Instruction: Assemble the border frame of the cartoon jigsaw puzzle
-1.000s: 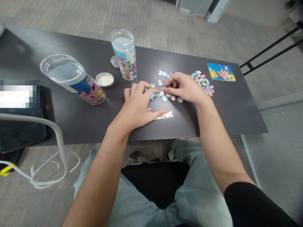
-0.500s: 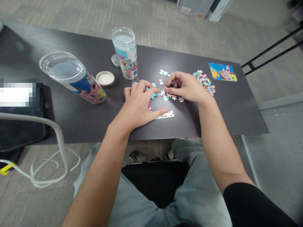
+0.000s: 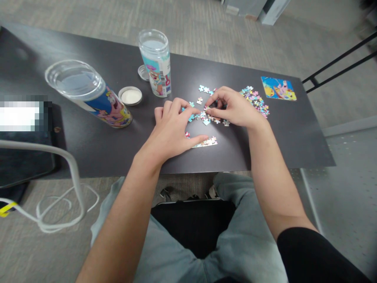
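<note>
My left hand (image 3: 173, 127) rests over the table with fingers spread, its index fingertip touching the small cluster of jigsaw pieces (image 3: 206, 122) between my hands. Its thumb lies by a joined strip of pale jigsaw pieces (image 3: 208, 142), partly hidden under the hand. My right hand (image 3: 231, 107) pinches a small jigsaw piece (image 3: 205, 108) between thumb and index finger at the cluster's top edge. Just beyond are a loose single piece (image 3: 199, 100) and a short joined row of blue pieces (image 3: 206, 89). A heap of mixed jigsaw pieces (image 3: 257, 101) lies past my right wrist.
On the dark table (image 3: 282, 141) stand a tall clear-topped canister (image 3: 97, 98) and a smaller one (image 3: 157, 67), both at left, with two round lids (image 3: 131, 96) beside them. A colourful picture card (image 3: 279, 89) lies far right. A black device (image 3: 26, 157) and white cable (image 3: 75, 177) occupy the left.
Both hands stay almost in place, my right fingers shifting very slightly at the cluster. The whole view has tilted a little.
</note>
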The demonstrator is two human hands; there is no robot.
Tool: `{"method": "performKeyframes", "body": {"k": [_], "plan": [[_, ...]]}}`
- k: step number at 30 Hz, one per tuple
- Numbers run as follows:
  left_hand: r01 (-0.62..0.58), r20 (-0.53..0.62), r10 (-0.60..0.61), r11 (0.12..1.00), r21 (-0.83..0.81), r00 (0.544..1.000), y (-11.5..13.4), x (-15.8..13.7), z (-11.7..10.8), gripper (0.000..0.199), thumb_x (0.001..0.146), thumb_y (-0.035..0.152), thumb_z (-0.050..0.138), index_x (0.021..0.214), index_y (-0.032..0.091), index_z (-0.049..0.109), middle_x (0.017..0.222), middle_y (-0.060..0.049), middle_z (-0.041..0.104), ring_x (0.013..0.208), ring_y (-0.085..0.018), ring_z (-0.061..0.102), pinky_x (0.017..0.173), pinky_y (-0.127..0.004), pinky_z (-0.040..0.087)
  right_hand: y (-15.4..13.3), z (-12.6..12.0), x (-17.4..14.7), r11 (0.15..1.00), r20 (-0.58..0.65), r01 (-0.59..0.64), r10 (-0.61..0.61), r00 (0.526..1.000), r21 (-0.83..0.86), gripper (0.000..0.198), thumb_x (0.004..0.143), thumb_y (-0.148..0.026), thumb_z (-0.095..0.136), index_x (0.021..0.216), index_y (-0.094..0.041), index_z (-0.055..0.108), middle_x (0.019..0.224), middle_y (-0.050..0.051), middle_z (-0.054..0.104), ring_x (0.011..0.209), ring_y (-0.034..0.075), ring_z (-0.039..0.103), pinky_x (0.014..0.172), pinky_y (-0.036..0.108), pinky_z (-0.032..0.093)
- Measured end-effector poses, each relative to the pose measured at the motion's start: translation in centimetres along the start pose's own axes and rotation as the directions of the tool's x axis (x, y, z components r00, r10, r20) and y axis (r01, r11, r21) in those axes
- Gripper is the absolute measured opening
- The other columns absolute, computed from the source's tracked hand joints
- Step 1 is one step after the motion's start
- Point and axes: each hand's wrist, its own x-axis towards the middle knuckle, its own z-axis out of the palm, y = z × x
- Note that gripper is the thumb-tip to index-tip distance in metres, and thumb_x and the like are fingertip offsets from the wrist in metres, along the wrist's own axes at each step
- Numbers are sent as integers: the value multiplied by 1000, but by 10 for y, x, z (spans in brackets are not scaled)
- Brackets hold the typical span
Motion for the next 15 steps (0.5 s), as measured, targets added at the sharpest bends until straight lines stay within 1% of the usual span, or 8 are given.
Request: {"method": "performKeyframes", "body": {"k": [3, 4, 7, 9, 11, 13, 15], "plan": [[0, -6, 1, 1000, 8, 1000, 0, 0, 1, 66, 106, 56, 109, 161, 33, 82, 169, -14, 69, 156, -46, 59, 135, -65, 43, 1, 1, -1, 999, -15, 28, -27, 1000, 36, 18, 101, -34, 95, 116, -26, 93, 113, 7, 76, 87, 23, 66, 88, 45, 54], [1, -4, -1, 1000, 12, 1000, 0, 0, 0, 66, 106, 56, 109, 161, 32, 82, 169, -14, 68, 156, -46, 59, 135, -66, 43, 1, 1, -1, 998, -12, 22, -22, 1000, 55, 18, 100, -34, 94, 116, -26, 91, 111, 7, 77, 86, 23, 66, 87, 44, 53], [11, 10, -12, 1000, 28, 1000, 1, 0, 0, 65, 108, 55, 108, 162, 30, 82, 170, -15, 68, 158, -47, 60, 134, -65, 43, -3, 0, -1, 987, 64, -65, 57, 996, 145, 22, 102, -39, 94, 116, -26, 82, 91, 2, 76, 79, 23, 67, 79, 43, 49], [15, 15, -16, 999, 36, 1000, 2, 0, 0, 64, 108, 56, 107, 162, 30, 83, 171, -15, 68, 158, -47, 60, 134, -65, 43, -5, 0, -1, 973, 108, -103, 82, 991, 206, 27, 102, -43, 95, 115, -27, 77, 85, 0, 75, 76, 23, 66, 74, 42, 46], [13, 9, -13, 999, 40, 1000, 1, -1, 0, 64, 108, 57, 107, 162, 30, 83, 171, -15, 68, 158, -48, 60, 134, -65, 42, -7, 1, 0, 961, 100, -90, 66, 993, 261, 31, 99, -45, 97, 114, -28, 75, 92, 1, 79, 76, 21, 66, 72, 42, 45], [8, 4, -8, 999, 40, 1000, 1, -1, 1, 65, 108, 58, 107, 162, 31, 83, 172, -15, 67, 159, -48, 60, 136, -66, 41, -8, 2, 1, 951, 87, -82, 58, 994, 299, 36, 97, -47, 98, 118, -27, 77, 98, 2, 81, 76, 20, 65, 72, 41, 47], [5, 4, -5, 999, 39, 1000, 0, 0, 2, 68, 106, 58, 108, 163, 32, 82, 172, -15, 67, 159, -49, 60, 137, -67, 40, -9, 2, 0, 951, 78, -84, 64, 995, 297, 37, 99, -51, 98, 122, -27, 81, 95, 2, 79, 78, 21, 65, 75, 42, 51]]}}
